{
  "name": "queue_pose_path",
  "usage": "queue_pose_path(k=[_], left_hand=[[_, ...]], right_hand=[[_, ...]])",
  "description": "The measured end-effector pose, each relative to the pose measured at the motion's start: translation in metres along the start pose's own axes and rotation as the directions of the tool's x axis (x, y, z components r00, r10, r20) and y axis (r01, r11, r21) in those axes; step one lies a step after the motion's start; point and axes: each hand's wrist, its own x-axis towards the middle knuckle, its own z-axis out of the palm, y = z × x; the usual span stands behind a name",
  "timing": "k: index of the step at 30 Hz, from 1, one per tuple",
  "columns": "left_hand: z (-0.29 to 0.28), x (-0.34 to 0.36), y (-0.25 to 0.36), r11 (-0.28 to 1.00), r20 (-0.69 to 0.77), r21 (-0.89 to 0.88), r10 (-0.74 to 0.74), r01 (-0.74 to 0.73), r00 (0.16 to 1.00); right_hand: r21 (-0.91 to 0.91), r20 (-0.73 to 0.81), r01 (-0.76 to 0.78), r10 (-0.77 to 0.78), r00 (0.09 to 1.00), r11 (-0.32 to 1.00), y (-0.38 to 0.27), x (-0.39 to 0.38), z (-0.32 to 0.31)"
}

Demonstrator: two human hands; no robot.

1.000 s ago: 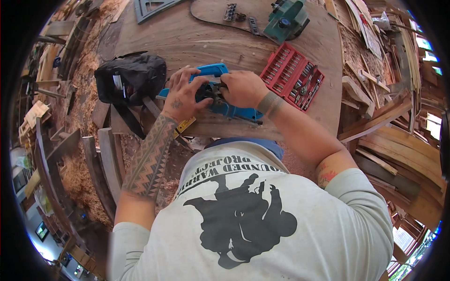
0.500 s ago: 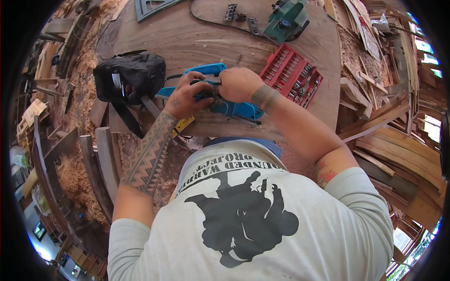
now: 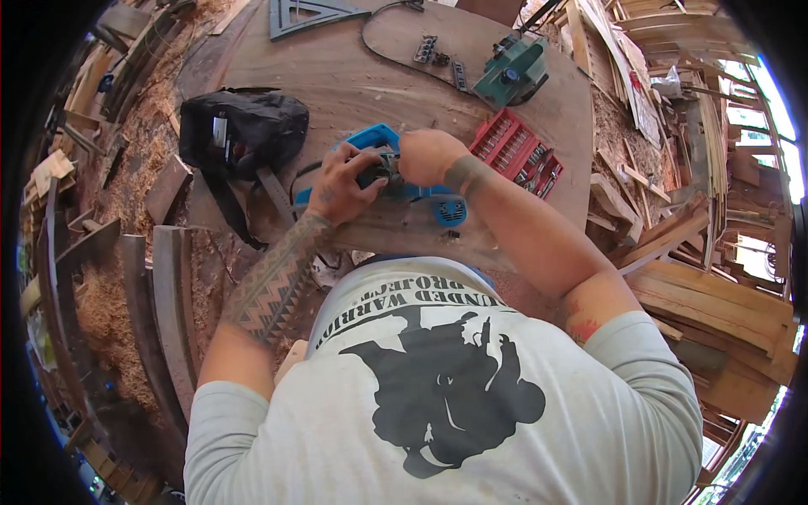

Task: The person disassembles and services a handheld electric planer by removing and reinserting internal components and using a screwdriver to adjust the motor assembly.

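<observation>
A blue power tool, resembling an electric planer (image 3: 449, 212), lies on the wooden worktable (image 3: 526, 227) in front of me. My left hand (image 3: 343, 181) has its fingers bent over the tool's dark metal middle (image 3: 378, 168), gripping it. Just to the right, my right hand (image 3: 431, 157) is closed at that same part, and whatever its fingertips hold is hidden beneath them. An open red socket set (image 3: 497, 135) lies right of the tool; a black bag (image 3: 240, 130) sits to its left.
Farther back are a grey triangular square (image 3: 311, 17), a green power tool (image 3: 509, 74), small metal parts (image 3: 425, 49) and a cable. Curved timber offcuts (image 3: 172, 303) and shavings lie left of the table; stacked planks (image 3: 715, 320) crowd the right.
The whole view has shifted slightly as my head moved. Both hands stay on the blue tool, with small finger movements; the yellow item beside my left wrist no longer shows.
</observation>
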Motion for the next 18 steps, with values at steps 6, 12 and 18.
queue_pose_path(k=[6, 12, 18], left_hand=[[0.004, -0.015, 0.022, 0.978, -0.115, 0.002, -0.207, 0.209, 0.971], [-0.008, -0.023, 0.022, 1.000, -0.124, -0.023, -0.007, 0.004, 0.992], [0.003, -0.028, 0.041, 0.960, -0.059, 0.276, 0.077, -0.058, 0.995]], right_hand=[[0.194, -0.105, 0.055, -0.035, 0.994, 0.980, 0.026, -0.003, 0.016], [0.329, -0.530, 0.182, 0.022, 0.847, 0.927, 0.062, -0.041, 0.062], [0.301, -0.683, 0.156, 0.099, 0.723, 0.941, 0.078, -0.023, 0.103]])
